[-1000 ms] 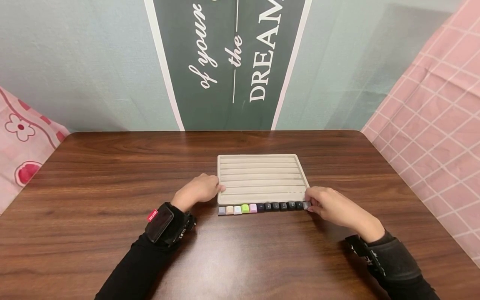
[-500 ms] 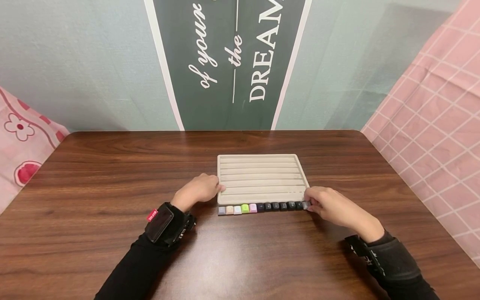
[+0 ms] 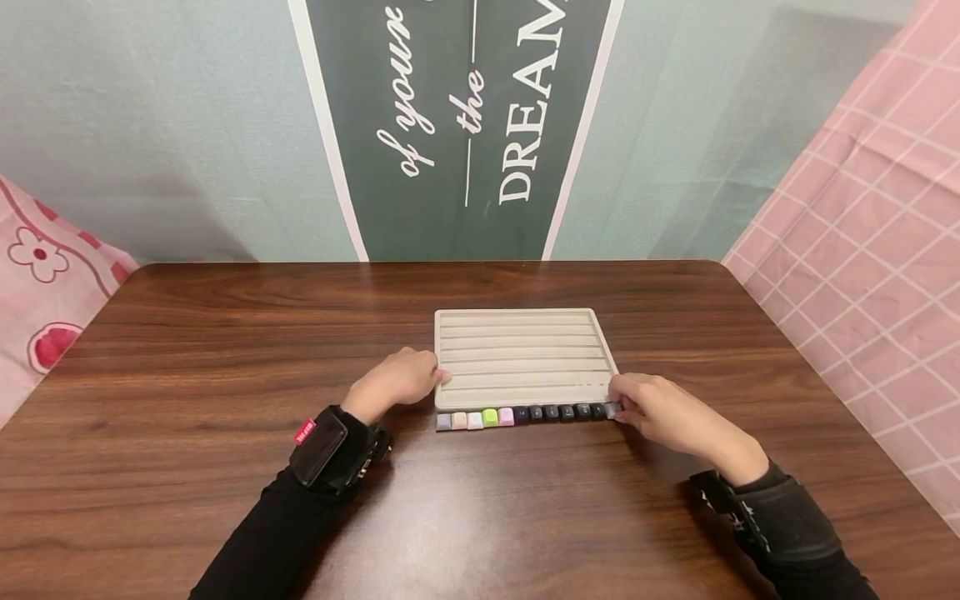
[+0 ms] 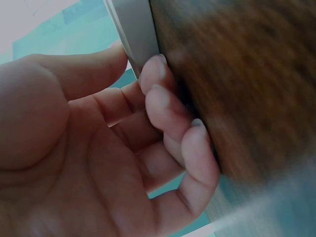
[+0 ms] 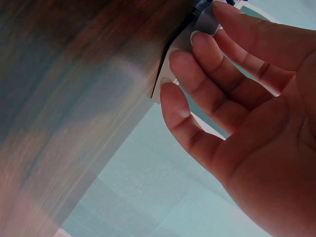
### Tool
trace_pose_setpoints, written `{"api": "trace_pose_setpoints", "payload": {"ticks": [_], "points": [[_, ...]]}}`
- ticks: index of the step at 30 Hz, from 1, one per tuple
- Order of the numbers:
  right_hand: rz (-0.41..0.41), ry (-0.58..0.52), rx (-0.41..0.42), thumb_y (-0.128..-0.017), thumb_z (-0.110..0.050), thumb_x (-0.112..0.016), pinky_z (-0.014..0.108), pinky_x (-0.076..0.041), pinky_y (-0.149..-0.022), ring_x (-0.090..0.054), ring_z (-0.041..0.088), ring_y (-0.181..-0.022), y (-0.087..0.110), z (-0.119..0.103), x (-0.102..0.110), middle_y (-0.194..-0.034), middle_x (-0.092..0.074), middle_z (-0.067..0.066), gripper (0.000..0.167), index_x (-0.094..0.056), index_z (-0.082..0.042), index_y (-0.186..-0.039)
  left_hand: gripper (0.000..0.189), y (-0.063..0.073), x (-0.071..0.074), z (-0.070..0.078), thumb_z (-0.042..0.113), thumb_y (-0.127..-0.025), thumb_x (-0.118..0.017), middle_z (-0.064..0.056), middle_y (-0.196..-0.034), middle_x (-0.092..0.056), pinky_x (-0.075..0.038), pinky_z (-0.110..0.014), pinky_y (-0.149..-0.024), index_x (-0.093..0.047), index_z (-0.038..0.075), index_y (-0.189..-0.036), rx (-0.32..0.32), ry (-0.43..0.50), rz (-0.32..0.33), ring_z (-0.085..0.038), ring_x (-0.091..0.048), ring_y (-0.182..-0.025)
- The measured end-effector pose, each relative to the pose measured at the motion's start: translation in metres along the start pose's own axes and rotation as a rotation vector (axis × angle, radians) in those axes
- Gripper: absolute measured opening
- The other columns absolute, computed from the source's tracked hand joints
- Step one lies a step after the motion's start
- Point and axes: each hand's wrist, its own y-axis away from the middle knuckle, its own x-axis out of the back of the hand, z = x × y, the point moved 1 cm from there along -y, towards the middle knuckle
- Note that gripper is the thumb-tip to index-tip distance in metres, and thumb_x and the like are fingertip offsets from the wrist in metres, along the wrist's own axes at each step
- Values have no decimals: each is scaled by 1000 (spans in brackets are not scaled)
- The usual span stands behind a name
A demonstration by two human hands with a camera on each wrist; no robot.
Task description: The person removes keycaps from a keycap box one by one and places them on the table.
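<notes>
A cream tray [image 3: 517, 339] with several grooves running across lies flat on the table. Along its near edge runs a row of keycaps [image 3: 551, 413], coloured ones at the left and black ones toward the right. My left hand [image 3: 401, 377] grips the tray's left side, thumb over the rim and fingers curled along the side. In the left wrist view the tray's edge [image 4: 136, 29] shows between them. At the row's right end my right hand [image 3: 663, 408] pinches a grey keycap [image 5: 206, 20] between thumb and forefinger, right by the tray's near right corner. The other right fingers are bent beside the tray.
The brown wooden table [image 3: 225, 358] spreads out around the tray. Behind its far edge hangs a pale green cloth with a dark lettered panel [image 3: 468, 167]. Pink cloths hang at the left [image 3: 45, 292] and right [image 3: 885, 250].
</notes>
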Motion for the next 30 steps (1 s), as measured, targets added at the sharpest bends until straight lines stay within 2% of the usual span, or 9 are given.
{"api": "trace_pose_setpoints", "payload": {"ticks": [10, 18, 25, 30], "points": [[-20, 4, -20, -71, 6, -72, 24, -37, -55, -43, 3, -61, 0, 0, 1, -67, -40, -12, 30, -51, -16, -76, 25, 0, 0, -1, 24, -97, -45, -8, -87, -57, -39, -34, -69, -59, 5, -88, 5, 13, -8, -20, -49, -74], [-19, -1, -11, -70, 4, -73, 23, -36, -54, -42, 2, -61, 0, 1, 0, -67, -39, -12, 31, -50, -16, -75, 26, 1, 0, 0, 25, -97, -46, -9, -91, -60, -41, -35, -71, -61, 3, -96, 9, 13, -12, -20, -52, -78], [-24, -5, -24, -70, 0, -75, 22, -35, -54, -41, 2, -59, 1, 2, 0, -65, -38, -12, 31, -49, -17, -75, 26, 0, -1, 0, 25, -97, -46, -9, -93, -60, -42, -35, -73, -61, 4, -95, 7, 9, -12, -20, -53, -80], [-41, -17, -52, -74, -4, -73, 22, -34, -52, -38, 1, -57, 0, 2, 0, -65, -37, -12, 25, -50, -15, -77, 26, 0, -1, -1, 25, -97, -46, -9, -92, -60, -41, -36, -72, -60, 4, -94, 3, 8, -11, -20, -53, -79]]}}
